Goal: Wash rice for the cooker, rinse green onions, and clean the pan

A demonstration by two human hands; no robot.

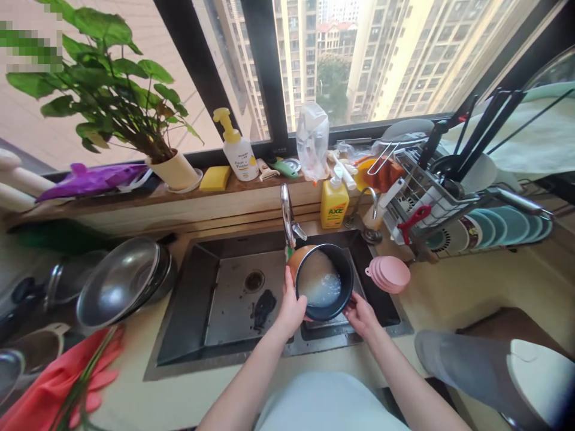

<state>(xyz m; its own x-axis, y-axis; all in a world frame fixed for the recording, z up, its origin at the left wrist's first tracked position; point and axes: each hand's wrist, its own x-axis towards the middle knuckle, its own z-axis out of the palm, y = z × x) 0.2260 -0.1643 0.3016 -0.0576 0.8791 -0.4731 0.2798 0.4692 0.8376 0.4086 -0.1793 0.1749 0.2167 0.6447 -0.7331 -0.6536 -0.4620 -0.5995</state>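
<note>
By a high-rise window, our bench [449, 293] holds a dark sink [224, 299]; our left hand [291, 308] and right hand [362, 312] each grip the pot [324, 281], tilted under the tap [286, 218]

The pot [324, 281] is hiding most of the fingers [290, 281] of the left hand [291, 310], so only the thumb is showing on the rim. The right hand [362, 314] is tucking its fingers under the pot too. Cloudy water is covering what is lying in the pot. A blurry square patch [31, 45] is covering the top left corner and part of the plant [108, 90]. The red cloth [58, 383] is running off the bottom left edge. The plates [494, 227] in the rack are showing only their edges. The words on the white pump bottle [238, 152] are looking too small to read.
</note>
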